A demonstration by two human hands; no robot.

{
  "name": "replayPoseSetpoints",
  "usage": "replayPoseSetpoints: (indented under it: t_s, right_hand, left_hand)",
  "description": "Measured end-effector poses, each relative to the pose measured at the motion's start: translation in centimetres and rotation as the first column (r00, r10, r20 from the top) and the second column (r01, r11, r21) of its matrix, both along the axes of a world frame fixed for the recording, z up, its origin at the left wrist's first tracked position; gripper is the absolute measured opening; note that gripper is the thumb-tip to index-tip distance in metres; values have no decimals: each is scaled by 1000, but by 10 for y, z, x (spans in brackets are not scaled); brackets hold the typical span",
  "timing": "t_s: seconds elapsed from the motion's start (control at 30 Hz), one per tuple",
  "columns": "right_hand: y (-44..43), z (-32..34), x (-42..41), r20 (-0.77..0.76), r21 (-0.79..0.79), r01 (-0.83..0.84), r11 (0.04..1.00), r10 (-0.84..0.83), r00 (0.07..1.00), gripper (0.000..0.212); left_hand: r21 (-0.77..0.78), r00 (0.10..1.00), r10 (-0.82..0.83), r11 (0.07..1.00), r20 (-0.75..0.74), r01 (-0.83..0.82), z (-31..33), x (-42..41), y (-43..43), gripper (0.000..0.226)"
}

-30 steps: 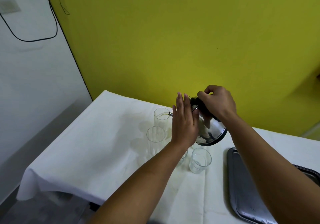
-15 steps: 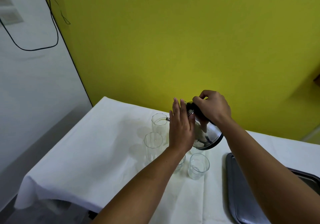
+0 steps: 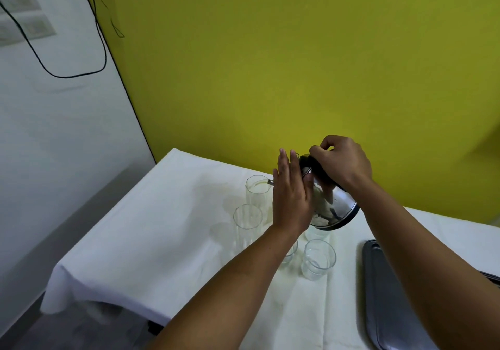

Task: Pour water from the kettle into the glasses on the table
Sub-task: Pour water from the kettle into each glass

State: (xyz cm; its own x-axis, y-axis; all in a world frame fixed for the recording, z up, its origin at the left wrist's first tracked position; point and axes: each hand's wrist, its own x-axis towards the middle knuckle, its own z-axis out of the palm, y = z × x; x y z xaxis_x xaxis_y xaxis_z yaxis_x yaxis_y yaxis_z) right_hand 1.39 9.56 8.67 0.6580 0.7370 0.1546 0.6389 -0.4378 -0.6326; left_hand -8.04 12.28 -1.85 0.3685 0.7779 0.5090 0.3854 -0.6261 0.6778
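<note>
A shiny steel kettle [image 3: 334, 209] with a black handle is tipped far to the left, held in the air by my right hand [image 3: 342, 160], which grips the handle. Its thin spout reaches the rim of the far tall glass [image 3: 257, 191]. My left hand [image 3: 290, 194] lies flat, fingers together, against the kettle's lid side and hides it. A second tall glass [image 3: 247, 223] stands nearer. A short glass [image 3: 319, 259] sits in front of the kettle, and another short glass [image 3: 289, 253] shows partly behind my left forearm.
The table wears a white cloth [image 3: 151, 230]; its left edge and front corner drop off close by. A dark metal tray [image 3: 387, 295] lies at the right. A yellow wall [image 3: 297, 65] stands right behind the table.
The view has tilted slightly, so table and hands sit lower in frame. The kettle stays tipped at the far tall glass with both hands in the same hold.
</note>
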Motion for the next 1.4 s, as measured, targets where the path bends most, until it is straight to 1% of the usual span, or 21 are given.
replayPoseSetpoints:
  t_s: [0.2,0.47,0.67,0.73,0.93,1.03,1.2,1.4]
  right_hand:
    - [0,0,2,1,-5,4,1000,-4,1000,22]
    - [-7,-6,5,-29,5,28,1000,-28,999,23]
    - [-8,-8,6,-22,24,37,999,-37,999,24]
    - [-10,-9,6,-56,55,48,997,-45,997,23]
    - [-15,-21,12,-226,213,78,974,-28,974,20]
    - [-18,-27,13,-297,262,117,958,-35,954,21]
    - [-26,-36,16,-394,313,170,934,-35,918,27]
    - [-41,-39,20,-439,354,208,912,-34,898,20]
  left_hand:
    - [9,1000,0,1000,-1,1,-1,2,-1,64]
    - [41,999,-8,999,-50,10,-5,3,-3,63]
    - [62,998,-15,998,-67,19,-3,2,-4,65]
    - [79,997,-23,996,-74,29,-1,1,-3,64]
    - [165,988,-59,983,-140,82,5,-1,3,57]
    - [202,981,-81,972,-174,116,7,-3,3,59]
    - [230,968,-108,960,-226,160,7,-3,0,60]
    - [262,955,-118,946,-273,192,7,4,-7,58]
